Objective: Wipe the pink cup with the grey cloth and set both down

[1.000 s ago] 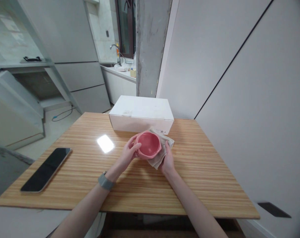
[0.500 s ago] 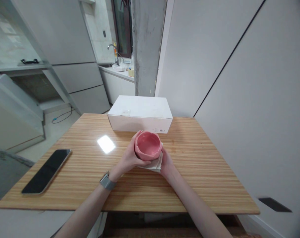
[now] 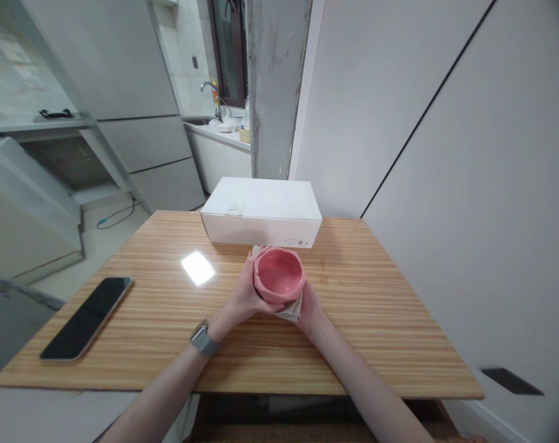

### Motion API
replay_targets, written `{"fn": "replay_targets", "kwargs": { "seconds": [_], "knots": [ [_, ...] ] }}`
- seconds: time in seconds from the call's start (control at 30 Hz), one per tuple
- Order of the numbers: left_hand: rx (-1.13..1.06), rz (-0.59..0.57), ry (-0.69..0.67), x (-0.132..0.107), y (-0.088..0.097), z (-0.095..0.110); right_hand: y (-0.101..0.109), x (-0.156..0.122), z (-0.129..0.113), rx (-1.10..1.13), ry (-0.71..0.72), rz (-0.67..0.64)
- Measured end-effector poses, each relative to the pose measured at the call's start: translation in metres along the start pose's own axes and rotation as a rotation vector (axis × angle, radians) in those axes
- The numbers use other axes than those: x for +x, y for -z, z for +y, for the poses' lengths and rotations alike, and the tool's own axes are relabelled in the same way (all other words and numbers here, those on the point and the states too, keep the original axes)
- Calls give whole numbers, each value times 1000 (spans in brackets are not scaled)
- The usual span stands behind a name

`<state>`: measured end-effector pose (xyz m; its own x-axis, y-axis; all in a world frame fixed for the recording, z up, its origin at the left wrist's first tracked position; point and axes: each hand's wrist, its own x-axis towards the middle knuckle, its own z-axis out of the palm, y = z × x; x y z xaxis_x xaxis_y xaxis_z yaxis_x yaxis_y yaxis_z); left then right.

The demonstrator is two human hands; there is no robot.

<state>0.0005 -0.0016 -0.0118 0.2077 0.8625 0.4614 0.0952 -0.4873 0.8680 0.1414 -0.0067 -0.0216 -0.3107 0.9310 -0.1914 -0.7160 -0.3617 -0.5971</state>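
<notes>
A pink bowl (image 3: 279,277) with a faceted outer wall is held above the middle of the table, its opening tipped toward me. My left hand (image 3: 248,294) grips its left side, the thumb along the near wall and the fingers behind. A whitish cloth (image 3: 290,311) shows under the bowl's lower right edge, and a bit of it appears behind the far rim. My right hand (image 3: 309,306) is closed beneath the bowl's right side, pressing the cloth against it; most of its fingers are hidden by the bowl.
A long white box (image 3: 261,231) stands behind the bowl on the wood-grain table (image 3: 376,320). A dark-screened phone (image 3: 88,319) lies at the table's left. Beyond are a grey pillar (image 3: 278,86) and a sink counter with a faucet (image 3: 210,92).
The bowl has shifted slightly right and toward me with both hands. Less cloth shows below it now, while a piece has come into view behind the far rim.
</notes>
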Motion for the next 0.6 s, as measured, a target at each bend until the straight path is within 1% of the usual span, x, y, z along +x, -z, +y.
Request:
{"fn": "replay_targets", "kwargs": {
  "seconds": [0.07,0.1,0.2,0.27,0.37,0.47,0.53,0.6],
  "knots": [
    [5,47,12,0,-2,-2,-1,0,0,19,-5,26],
    [-5,72,25,0,-3,-2,-2,0,-1,28,19,57],
    [-76,116,76,-1,-10,-3,-5,1,-2,27,176,180],
    [-153,116,122,-1,-15,-4,-6,3,-2,-16,298,221],
    [-308,64,246,-4,-18,-8,-3,4,-2,-121,472,232],
    [-448,7,373,-5,-18,-14,3,5,-3,-217,611,298],
    [-510,-22,412,-6,-16,-15,6,5,-3,-238,652,335],
    [-545,-62,412,-6,-14,-12,7,5,-4,-209,627,336]
  ]
}}
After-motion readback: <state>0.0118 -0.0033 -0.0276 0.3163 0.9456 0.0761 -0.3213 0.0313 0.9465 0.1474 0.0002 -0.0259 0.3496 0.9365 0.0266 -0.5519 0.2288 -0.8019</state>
